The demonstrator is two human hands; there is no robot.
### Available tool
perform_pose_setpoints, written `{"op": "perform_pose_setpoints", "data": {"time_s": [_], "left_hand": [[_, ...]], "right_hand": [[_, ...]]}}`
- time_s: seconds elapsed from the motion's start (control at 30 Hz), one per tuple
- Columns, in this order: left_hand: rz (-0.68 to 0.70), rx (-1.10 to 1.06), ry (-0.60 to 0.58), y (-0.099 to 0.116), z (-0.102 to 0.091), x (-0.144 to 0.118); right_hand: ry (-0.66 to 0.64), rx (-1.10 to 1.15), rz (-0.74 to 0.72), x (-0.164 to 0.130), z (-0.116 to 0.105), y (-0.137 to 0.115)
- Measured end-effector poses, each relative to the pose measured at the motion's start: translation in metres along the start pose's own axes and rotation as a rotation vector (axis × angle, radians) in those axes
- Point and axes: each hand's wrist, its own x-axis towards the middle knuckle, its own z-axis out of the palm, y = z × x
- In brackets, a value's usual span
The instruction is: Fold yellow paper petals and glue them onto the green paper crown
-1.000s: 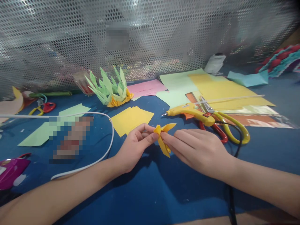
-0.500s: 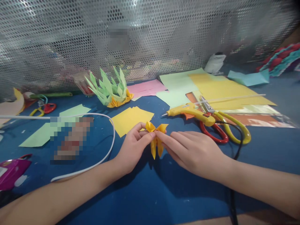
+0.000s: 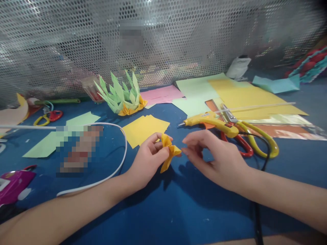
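Between the thumb and fingers of my left hand is a folded yellow paper flower, held above the blue tabletop. My right hand is just to the right of the flower, its thumb and fingers curved and apart, with a small gap to the petals. A yellow glue gun lies behind my right hand, across large scissors with red and yellow handles. Behind my left hand is a stack of yellow paper pieces. Farther back stands a ring of folded green paper leaves with orange folded flowers at its base.
A white cord loops at the left, near green paper pieces and a purple object. A black cable runs under my right forearm. Large yellow sheets and pink paper lie before the perforated metal panel.
My right hand has let go of the yellow paper flower and drawn slightly right, its fingers parting. The flower has turned in my left hand.
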Motion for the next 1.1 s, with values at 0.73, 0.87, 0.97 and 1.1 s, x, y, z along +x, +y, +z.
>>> {"op": "perform_pose_setpoints", "data": {"time_s": [0.73,0.87,0.97,1.1], "left_hand": [[-0.05,0.148,-0.052,0.0094,0.0043,-0.0041],[-0.041,0.127,-0.076,0.0074,0.0023,-0.0048],[-0.035,0.096,-0.102,0.0061,0.0018,-0.0052],[-0.01,0.129,-0.104,0.006,0.0019,-0.0054]], "right_hand": [[-0.179,0.605,0.458,0.0099,0.0002,0.0019],[-0.137,0.52,0.44,0.007,0.0003,0.0011],[-0.117,0.448,0.384,0.0057,-0.0003,0.0003],[-0.119,0.398,0.289,0.0062,-0.0011,-0.0005]]}}
